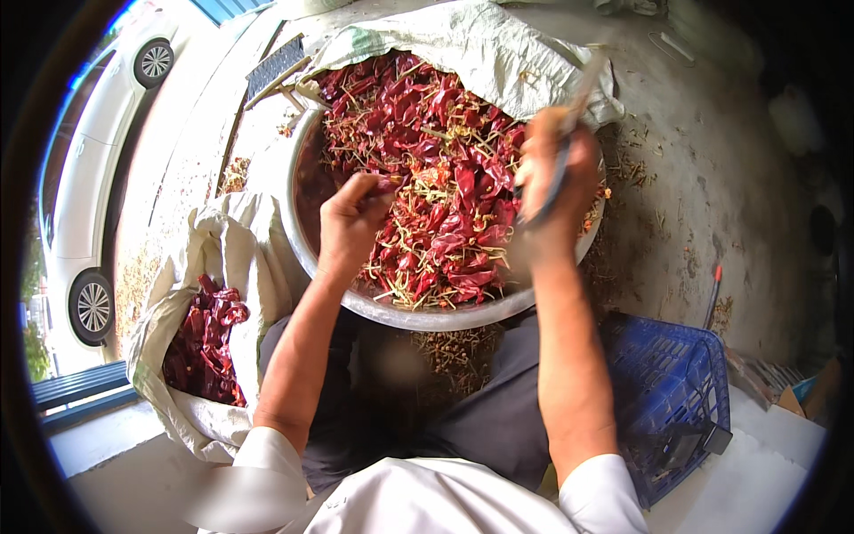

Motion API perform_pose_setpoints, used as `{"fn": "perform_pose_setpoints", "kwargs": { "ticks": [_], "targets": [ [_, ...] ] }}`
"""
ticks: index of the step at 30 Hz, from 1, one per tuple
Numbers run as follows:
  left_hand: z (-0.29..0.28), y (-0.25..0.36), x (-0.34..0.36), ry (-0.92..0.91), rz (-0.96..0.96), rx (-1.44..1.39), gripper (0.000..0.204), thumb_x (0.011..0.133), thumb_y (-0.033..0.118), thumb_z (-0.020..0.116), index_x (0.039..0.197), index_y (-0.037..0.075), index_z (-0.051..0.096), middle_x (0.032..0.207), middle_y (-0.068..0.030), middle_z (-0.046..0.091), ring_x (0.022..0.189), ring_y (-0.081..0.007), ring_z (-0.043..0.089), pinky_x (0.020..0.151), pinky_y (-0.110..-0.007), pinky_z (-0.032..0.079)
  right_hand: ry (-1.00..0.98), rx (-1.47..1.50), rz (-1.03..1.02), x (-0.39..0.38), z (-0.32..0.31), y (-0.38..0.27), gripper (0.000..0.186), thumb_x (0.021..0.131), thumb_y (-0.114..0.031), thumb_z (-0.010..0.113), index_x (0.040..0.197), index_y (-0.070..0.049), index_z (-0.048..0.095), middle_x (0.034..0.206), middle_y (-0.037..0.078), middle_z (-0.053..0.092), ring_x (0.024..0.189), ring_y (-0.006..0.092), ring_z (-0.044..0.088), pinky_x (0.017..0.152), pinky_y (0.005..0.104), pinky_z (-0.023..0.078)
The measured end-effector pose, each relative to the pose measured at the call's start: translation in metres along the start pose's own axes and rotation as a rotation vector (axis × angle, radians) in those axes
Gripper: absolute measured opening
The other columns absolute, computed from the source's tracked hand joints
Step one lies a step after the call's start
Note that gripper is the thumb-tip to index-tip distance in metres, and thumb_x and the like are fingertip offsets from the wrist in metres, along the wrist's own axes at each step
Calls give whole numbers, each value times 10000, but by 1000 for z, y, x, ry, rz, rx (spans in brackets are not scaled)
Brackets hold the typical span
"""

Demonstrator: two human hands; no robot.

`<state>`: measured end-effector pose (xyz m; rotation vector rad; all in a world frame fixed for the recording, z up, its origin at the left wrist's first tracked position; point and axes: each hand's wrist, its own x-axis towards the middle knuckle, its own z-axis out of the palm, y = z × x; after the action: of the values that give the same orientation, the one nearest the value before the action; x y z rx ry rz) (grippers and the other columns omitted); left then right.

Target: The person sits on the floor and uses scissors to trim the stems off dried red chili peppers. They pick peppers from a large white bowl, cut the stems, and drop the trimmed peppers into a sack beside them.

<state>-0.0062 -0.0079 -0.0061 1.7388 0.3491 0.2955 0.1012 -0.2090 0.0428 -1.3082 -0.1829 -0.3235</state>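
A large metal basin [436, 319] in front of me is heaped with dried red chilies [476, 240] and pale, cut-off stems. Above its left side, my left hand [349, 227] is closed in a pinch, with a dark red dried chili [388, 183] poking out past the fingers. My right hand [562, 191], smeared by motion, is raised over the basin's right side. It grips scissors [587, 89] by dark handles, blades pointing up and away from me. Whether the blades are apart cannot be made out.
At my left stands a white woven sack [160, 356] of whole dried chilies [209, 343]. Another woven sack [480, 49] drapes over the basin's far edge. A blue plastic crate [667, 392] sits at my right. Scattered stems litter the floor [694, 196]. A white car [89, 187] is parked far left.
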Motion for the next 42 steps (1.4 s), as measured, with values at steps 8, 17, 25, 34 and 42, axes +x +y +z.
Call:
{"fn": "perform_pose_setpoints", "kwargs": {
  "ticks": [8, 17, 25, 34, 42],
  "targets": [
    [-24, -2, 25, 15, -222, -441, 142, 929, 24, 651, 1050, 99, 645, 875, -27, 694, 700, -81, 614, 604, -209, 509, -387, -485, 132, -33, 6, -3, 689, 788, -736, 645, 889, -68, 512, 647, 0, 526, 570, 159, 571, 515, 333, 468],
    [-21, -4, 25, -8, -208, -468, 135, 922, 78, 680, 1054, 89, 659, 723, 24, 598, 574, -34, 515, 486, -173, 387, -654, -770, -160, -54, 20, 12, 768, 715, -652, 748, 1117, -25, 560, 854, 168, 630, 882, 368, 643, 768, 484, 507],
    [-25, 1, 21, -91, -239, -378, 82, 924, 25, 631, 1002, 44, 648, 693, 39, 534, 575, -42, 446, 494, -199, 345, -774, -890, -255, -57, 17, 19, 685, 720, -596, 766, 1097, -56, 576, 901, 191, 633, 905, 395, 631, 768, 501, 502],
    [-28, 8, 18, -221, -163, -303, 81, 982, 95, 578, 1054, 59, 586, 682, 16, 488, 568, -66, 413, 490, -206, 322, -814, -846, -97, -54, 13, 6, 576, 740, -523, 784, 965, -24, 602, 832, 190, 650, 852, 396, 669, 723, 486, 533],
    [-41, 5, 21, -346, -199, -387, 71, 975, 97, 590, 1027, 56, 615, 705, 43, 479, 600, -56, 394, 537, -217, 324, -891, -697, -80, -50, 6, 21, 622, 737, -581, 764, 939, -19, 591, 792, 202, 653, 803, 416, 667, 689, 501, 516]
  ]
}}
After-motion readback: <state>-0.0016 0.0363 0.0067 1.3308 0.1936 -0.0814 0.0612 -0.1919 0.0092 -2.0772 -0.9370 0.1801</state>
